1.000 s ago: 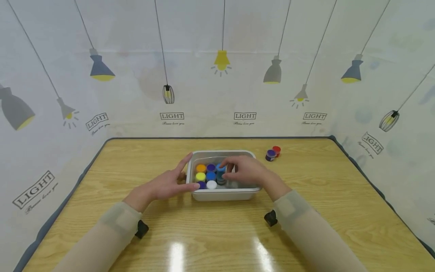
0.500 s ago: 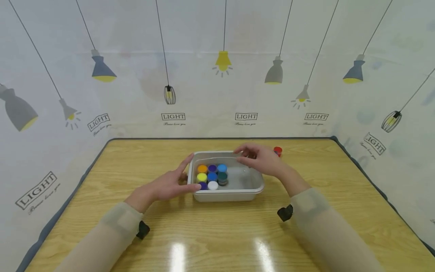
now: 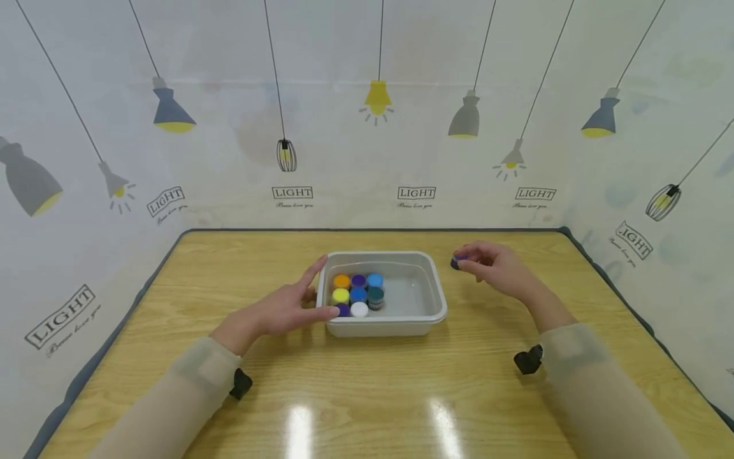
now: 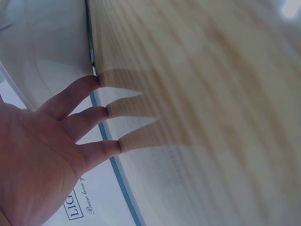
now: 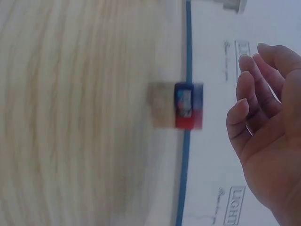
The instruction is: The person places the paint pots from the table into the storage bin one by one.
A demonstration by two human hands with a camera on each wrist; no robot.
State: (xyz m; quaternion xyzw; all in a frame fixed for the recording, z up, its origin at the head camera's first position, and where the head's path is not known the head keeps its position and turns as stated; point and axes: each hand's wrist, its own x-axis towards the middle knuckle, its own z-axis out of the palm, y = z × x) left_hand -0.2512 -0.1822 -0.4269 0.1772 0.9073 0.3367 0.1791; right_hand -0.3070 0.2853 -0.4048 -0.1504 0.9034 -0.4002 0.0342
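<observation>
My left hand [image 3: 281, 310] rests at the left end of a white plastic container [image 3: 387, 320], index finger along its left rim and thumb over the front corner. In the left wrist view the fingers [image 4: 87, 120] stretch out, spread and straight. Several small paint jars are grouped inside, among them a dark green jar [image 3: 375, 296] and a white-lidded jar [image 3: 359, 310]. My right hand [image 3: 496, 268] is over a purple jar [image 3: 455, 262] on the table; thumb and fingertips overlap it in the head view. The right wrist view shows those fingers loosely bent and holding nothing, apart from the jars.
A red jar [image 5: 185, 122] stands beside the purple one, hidden by the right hand in the head view. The container sits on a wooden table [image 3: 344, 382] with a dark edge. Behind rises a wall covering [image 3: 332, 127] printed with lamps.
My right hand has left the inside of the container, moving right and out to the purple jar. The dark green jar it covered now shows. My left hand has stayed at the container.
</observation>
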